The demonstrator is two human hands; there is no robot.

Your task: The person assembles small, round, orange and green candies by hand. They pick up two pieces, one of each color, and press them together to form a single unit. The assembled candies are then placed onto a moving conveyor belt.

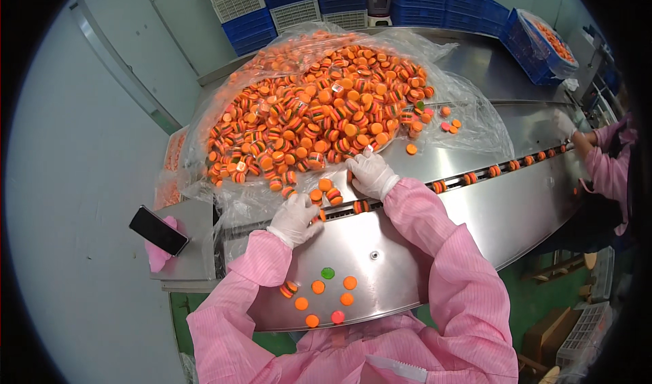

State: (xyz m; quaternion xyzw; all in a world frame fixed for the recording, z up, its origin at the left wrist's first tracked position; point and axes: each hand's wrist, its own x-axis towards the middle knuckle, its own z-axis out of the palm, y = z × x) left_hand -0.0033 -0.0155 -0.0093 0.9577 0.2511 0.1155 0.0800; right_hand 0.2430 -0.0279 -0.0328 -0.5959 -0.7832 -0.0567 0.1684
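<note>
A large heap of burger-shaped gummy candies (305, 112), orange with red, green and dark layers, lies on a clear plastic sheet (468, 105) on the steel table. My gloved left hand (297, 221) is closed at the conveyor channel (339, 214), its fingertips on an orange candy (320, 217). Just in front of the heap, my gloved right hand (372, 176) curls its fingers down; an orange edge shows at the fingertips, the rest hidden by the hand. Between my hands sit a few loose candies (333, 196). One candy (361, 207) stands in the channel below my right hand.
Spaced candies (470, 178) line the channel toward a co-worker's gloved hand (565, 124) at right. Loose orange, green and pink pieces (318, 287) lie near the front edge. A phone (159, 230) rests at left. Blue crates (536, 47) and stacked baskets (299, 13) stand behind.
</note>
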